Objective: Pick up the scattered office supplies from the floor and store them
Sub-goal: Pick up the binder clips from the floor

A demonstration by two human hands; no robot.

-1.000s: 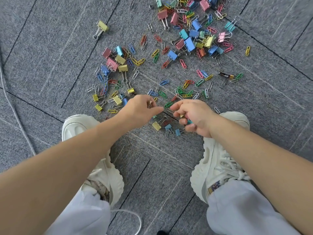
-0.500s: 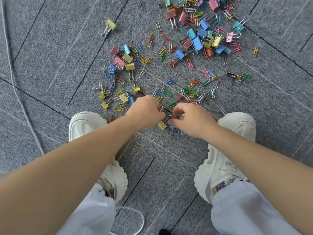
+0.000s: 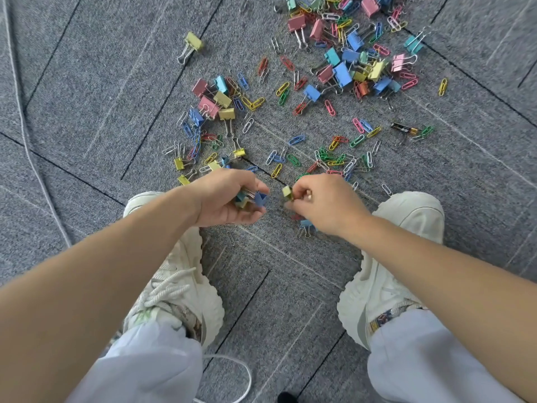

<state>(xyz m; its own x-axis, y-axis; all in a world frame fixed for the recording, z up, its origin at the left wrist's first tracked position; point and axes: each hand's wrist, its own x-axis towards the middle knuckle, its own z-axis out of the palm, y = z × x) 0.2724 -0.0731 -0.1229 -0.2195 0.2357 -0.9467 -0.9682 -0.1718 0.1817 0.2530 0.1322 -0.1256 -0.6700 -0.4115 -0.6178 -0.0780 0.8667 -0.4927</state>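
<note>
Presently we note a yellow binder clip (image 3: 287, 192) pinched in the right hand (image 3: 327, 207), just beside the left hand (image 3: 223, 200), whose curled fingers hold several clips (image 3: 259, 198). Gathering looks early: most supplies (image 3: 343, 74) lie on the floor (image 3: 87, 97). We judge the next move is passing it across.

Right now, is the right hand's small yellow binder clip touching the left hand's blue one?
Apart; head view shows carpet between yellow clip and blue clip.

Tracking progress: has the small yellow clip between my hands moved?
Yes: the right hand lifted the yellow clip off the carpet, away from the light-blue clip.
</note>
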